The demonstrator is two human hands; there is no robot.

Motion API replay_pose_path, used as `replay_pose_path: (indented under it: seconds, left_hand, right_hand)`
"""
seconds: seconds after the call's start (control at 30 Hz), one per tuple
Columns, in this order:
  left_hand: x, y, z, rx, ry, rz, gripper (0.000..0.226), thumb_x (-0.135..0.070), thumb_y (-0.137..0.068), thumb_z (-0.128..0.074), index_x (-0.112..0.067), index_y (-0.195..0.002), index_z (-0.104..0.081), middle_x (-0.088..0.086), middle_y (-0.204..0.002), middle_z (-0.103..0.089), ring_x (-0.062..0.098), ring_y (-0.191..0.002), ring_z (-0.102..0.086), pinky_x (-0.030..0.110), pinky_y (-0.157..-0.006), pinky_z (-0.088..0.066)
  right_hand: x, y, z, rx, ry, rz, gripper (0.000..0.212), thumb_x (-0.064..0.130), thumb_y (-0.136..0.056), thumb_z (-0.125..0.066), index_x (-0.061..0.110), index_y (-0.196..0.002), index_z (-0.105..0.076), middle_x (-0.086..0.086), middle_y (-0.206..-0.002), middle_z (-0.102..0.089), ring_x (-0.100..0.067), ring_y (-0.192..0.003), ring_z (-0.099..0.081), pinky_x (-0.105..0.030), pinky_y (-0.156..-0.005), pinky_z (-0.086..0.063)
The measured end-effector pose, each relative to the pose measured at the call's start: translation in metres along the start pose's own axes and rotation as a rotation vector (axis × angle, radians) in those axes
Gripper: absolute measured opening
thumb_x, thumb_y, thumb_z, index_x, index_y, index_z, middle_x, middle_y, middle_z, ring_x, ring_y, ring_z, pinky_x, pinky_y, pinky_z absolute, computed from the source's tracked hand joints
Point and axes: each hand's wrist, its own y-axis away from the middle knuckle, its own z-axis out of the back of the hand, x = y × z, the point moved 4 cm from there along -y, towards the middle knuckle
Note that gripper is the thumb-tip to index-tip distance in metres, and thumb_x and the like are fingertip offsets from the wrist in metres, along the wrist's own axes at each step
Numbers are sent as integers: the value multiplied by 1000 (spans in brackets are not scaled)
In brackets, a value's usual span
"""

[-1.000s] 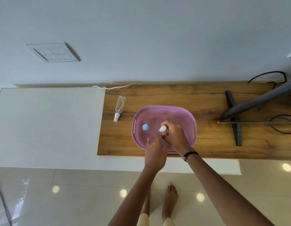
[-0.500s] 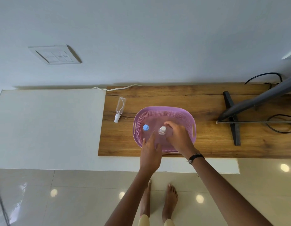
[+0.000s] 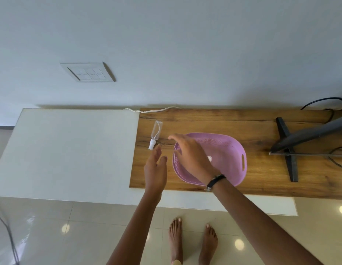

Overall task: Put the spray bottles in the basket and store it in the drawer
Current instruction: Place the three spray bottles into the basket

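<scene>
A purple mesh basket (image 3: 231, 150) sits on the wooden top (image 3: 252, 129). A white bottle cap (image 3: 209, 158) shows inside it, just past my right wrist; the blue-capped bottle is hidden by that hand. A clear spray bottle (image 3: 155, 134) with a white nozzle lies on the wood, left of the basket. My right hand (image 3: 189, 154) stretches over the basket's left rim, fingers spread toward that bottle, holding nothing. My left hand (image 3: 155, 170) hovers open just below the bottle's nozzle, left of the basket.
A black monitor stand (image 3: 286, 150) and dark cables occupy the right end of the wooden top. A white cabinet top (image 3: 70, 150) extends to the left. A white cord (image 3: 153, 110) runs along the wall. My bare feet (image 3: 193, 240) stand on the tiled floor.
Both hands have left the white-capped bottle in the basket and moved left toward the clear bottle on the wood. The camera has come closer.
</scene>
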Motion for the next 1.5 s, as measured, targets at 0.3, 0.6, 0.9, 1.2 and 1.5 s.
replay_pose_path:
  seconds: [0.3,0.6,0.9,1.2,1.5]
  left_hand:
    - [14,-37,35,6,89,117,50,-8,-97,-41,-14,-146,-30,1,-149,-40,15,-135,-38,23,-98,-34]
    - [33,-62,57,30,121,145,46,-8,-96,-44,-17,-141,-37,-2,-145,-45,10,-131,-42,24,-99,-33]
    - [39,-63,59,17,109,179,52,-7,-97,-42,-18,-147,-29,-2,-151,-38,13,-137,-36,29,-107,-31]
    - [-14,-47,26,63,63,-70,49,-3,-93,-41,-33,-132,-46,-12,-133,-56,4,-126,-49,28,-99,-40]
    - [-56,11,-58,200,66,-234,42,1,-93,-42,-20,-128,-54,-1,-121,-65,10,-112,-60,32,-97,-48]
  right_hand:
    - [12,-83,-92,280,539,284,38,-4,-87,-54,4,-125,-51,-17,-142,-44,-30,-138,-30,-44,-113,-30]
    - [-16,-114,-124,490,830,244,35,-1,-85,-56,13,-117,-53,-7,-121,-57,-26,-126,-40,-65,-103,-29]
    - [-15,-113,-114,359,384,109,19,-1,-85,-59,13,-96,-65,-5,-95,-65,-23,-93,-55,-47,-91,-45]
    - [10,-76,-34,73,-29,13,34,-1,-77,-69,16,-106,-66,0,-99,-70,-16,-82,-62,-11,-57,-32]
    - [-26,4,74,-173,-107,-46,41,10,-78,-73,19,-116,-60,1,-111,-67,-14,-97,-63,-28,-80,-53]
